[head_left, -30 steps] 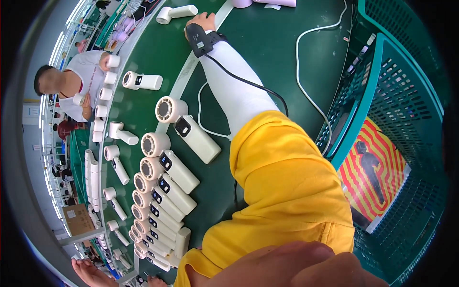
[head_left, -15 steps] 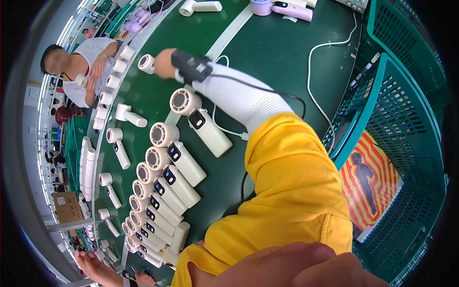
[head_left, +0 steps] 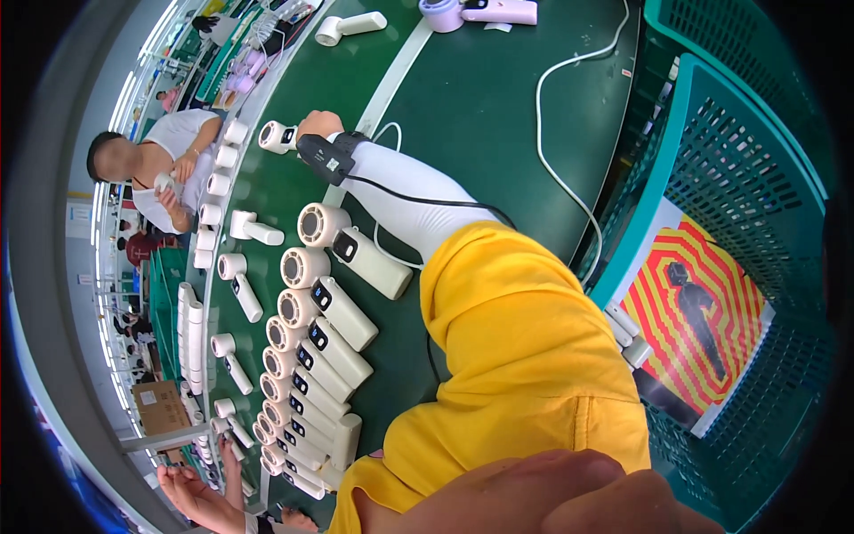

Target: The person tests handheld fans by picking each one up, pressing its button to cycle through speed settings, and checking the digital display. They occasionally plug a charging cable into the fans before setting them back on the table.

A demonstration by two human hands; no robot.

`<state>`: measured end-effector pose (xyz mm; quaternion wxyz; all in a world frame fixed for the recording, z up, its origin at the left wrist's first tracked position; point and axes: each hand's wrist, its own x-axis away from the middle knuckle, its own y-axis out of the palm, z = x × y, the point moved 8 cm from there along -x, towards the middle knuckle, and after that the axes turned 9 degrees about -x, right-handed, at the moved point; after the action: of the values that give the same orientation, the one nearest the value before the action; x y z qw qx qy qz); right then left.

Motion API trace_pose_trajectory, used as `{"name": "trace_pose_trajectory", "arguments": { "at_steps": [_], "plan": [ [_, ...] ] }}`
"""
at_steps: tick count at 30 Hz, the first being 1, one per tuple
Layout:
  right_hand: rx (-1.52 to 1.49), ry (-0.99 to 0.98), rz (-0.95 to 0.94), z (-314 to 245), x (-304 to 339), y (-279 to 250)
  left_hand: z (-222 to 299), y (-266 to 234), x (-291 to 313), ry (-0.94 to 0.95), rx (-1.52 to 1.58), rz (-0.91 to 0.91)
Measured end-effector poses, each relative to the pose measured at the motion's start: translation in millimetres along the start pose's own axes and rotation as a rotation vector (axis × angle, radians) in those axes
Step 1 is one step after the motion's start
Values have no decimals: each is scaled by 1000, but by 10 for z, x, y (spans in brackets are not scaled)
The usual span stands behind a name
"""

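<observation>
My right hand [head_left: 320, 125], with a black device strapped at the wrist and a white arm sleeve, reaches across the green table. Its fingers are closed at the handle of a cream handheld fan [head_left: 278, 137]; the fan's round head and dark display show, while the hand hides the rest. Below that hand, another cream fan [head_left: 369, 260] lies at the end of a slanting row of similar fans [head_left: 345, 314]. Several of their displays are lit. My left hand is not in view.
Green plastic baskets [head_left: 669, 169] stand at the right, one holding a striped red-and-yellow print [head_left: 676, 311]. A white cable [head_left: 539, 98] crosses the table. A lilac fan [head_left: 498, 11] lies at the top. A co-worker [head_left: 178, 151] sits opposite; another person's hand [head_left: 191, 494] shows lower left.
My right hand stays at the cream fan, whose display and upper handle now show beside my fingers. The view has shifted, bringing more of the basket's print into sight.
</observation>
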<state>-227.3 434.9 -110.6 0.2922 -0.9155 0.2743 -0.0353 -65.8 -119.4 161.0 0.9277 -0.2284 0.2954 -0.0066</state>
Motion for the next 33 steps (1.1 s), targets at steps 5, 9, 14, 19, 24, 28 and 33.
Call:
{"name": "trace_pose_trajectory", "arguments": {
  "at_steps": [5, 9, 14, 19, 24, 28, 33],
  "plan": [
    [-44, 61, 127, 188, -63, 47, 283, 312, -20, 39, 77, -114],
    [-76, 99, 152, 281, -75, 68, 435, 418, -17, 53, 82, -137],
    [-48, 46, 141, 263, 53, -92, 502, 498, 28, 50, 119, -156],
    [-179, -66, 54, -111, 72, -306, 319, 380, 202, 64, 174, -222],
    [-150, -278, 294, -681, 422, -729, 67, 741, 188, -113, 186, -53],
    [-106, -620, 380, -1702, 1124, -794, 212, 1201, 175, -190, 222, -247],
    [-82, -985, 311, -2715, 2164, -507, 379, 1565, 118, 82, 284, -256]
  ]
}}
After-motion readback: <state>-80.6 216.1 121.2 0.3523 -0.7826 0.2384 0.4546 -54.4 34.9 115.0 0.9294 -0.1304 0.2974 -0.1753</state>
